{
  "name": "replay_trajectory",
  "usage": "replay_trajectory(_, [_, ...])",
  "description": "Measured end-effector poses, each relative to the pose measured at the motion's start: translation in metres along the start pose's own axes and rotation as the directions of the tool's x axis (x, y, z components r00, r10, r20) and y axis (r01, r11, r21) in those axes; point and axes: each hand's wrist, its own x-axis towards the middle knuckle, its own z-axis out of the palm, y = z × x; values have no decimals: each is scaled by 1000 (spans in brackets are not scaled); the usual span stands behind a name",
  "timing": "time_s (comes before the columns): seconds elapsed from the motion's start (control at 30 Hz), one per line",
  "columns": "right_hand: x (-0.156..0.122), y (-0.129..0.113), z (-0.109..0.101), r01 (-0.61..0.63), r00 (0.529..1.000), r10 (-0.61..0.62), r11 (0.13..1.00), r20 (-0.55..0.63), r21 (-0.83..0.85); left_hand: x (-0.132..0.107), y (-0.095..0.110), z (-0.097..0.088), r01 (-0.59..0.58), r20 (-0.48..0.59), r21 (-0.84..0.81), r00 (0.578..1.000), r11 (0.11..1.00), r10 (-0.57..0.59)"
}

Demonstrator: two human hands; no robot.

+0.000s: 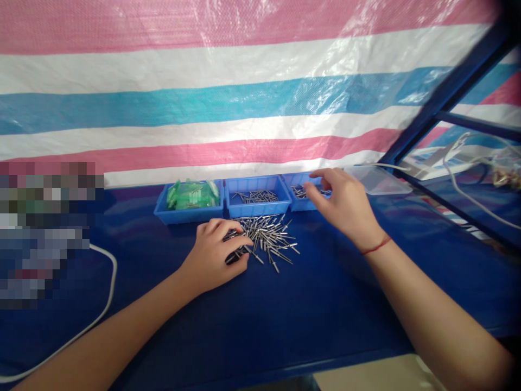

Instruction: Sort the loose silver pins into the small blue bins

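A loose pile of silver blind rivets (pixel 266 236) lies on the dark blue tabletop. My left hand (pixel 220 250) rests at the pile's left side, fingers curved and apart over several rivets. Above the right-hand blue bin (pixel 303 205) hovers my right hand (pixel 345 203), its thumb and index finger apart with nothing visible between them. That bin contains more rivets, partly hidden by the hand. Rivets also lie in the middle blue bin (pixel 258 209). The left blue bin (pixel 189 216) has green plastic bags (pixel 191 194) with some rivets on them.
A striped plastic sheet (pixel 228 108) hangs behind the bins. To the right are a clear plastic lid or tray (pixel 378 180), a blue metal frame (pixel 443 92) and white cables (pixel 464 187). Another white cable (pixel 112 282) curves across the table at left, near a pixelated area.
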Motion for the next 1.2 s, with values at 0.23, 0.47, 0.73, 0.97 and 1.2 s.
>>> replay_trajectory(0.23, [-20, -54, 1, 195, 881, -309, 927, 359, 320, -1, 1, 4, -77, 67, -31, 995, 997, 79])
replay_trajectory(0.47, [-41, -74, 16, 269, 687, -480, 866, 546, 422, -3, 2, 8, -79, 91, -49, 992, 996, 84])
replay_trajectory(0.73, [-41, -75, 19, 319, 673, -485, 872, 559, 373, -3, 2, 8, -46, 101, -73, 993, 996, 53])
replay_trajectory(0.97, [-37, -69, 16, 231, 746, -428, 885, 510, 404, -3, 4, 7, 49, -140, -184, 987, 982, -76])
replay_trajectory(1.2, [-42, -81, 20, -109, 871, -236, 763, 431, 637, -2, 1, 7, 199, -217, -402, 928, 894, -304])
